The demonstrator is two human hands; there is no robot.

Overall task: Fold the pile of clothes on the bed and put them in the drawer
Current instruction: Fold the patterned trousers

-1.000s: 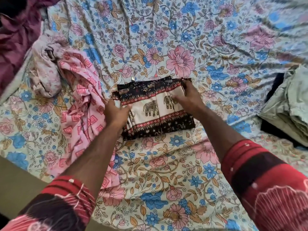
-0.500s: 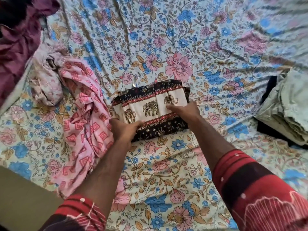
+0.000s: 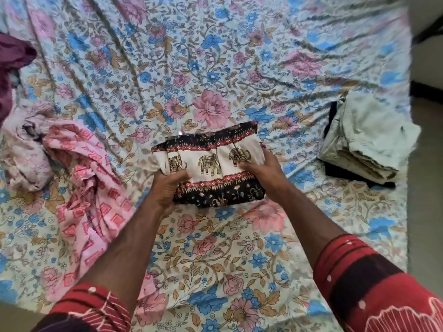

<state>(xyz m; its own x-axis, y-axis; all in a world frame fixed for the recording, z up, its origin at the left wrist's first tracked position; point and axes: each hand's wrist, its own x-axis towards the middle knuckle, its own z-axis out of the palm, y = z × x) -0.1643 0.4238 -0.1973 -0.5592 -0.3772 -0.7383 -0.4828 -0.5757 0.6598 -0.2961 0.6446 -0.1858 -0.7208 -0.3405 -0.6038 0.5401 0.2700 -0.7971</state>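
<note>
**One folded cloth in hand, more waiting**

One folded cloth (image 3: 211,164), cream with an elephant border and dark bands, held between my two hands over the middle of the bed (image 3: 215,68). Whether its underside touches the sheet I cannot tell.

Handling, as I judge it: light, soft, limp. The layers will slide and fan open if gripped at one corner only. Best taken at both short ends, thumb on top and fingers beneath, so the stack keeps its shape.

Left hand (image 3: 165,190): curled around the near left end, thumb across the top, fingers tucked below and out of sight.

Right hand (image 3: 266,171): gripping the right end, thumb lying on the cream panel beside an elephant, fingers wrapped under the edge.

Position: the bundle sits directly between both hands, straight ahead of me, level or nearly so.

Also on the bed:
- Pink patterned cloth (image 3: 88,195), unfolded, left of the bundle, near my left forearm.
- Pale crumpled cloth (image 3: 24,154), further left.
- Maroon cloth (image 3: 12,65), far left edge.
- Folded pile (image 3: 366,140), pale green over something dark, well apart on the right.

No drawer in view.
</note>
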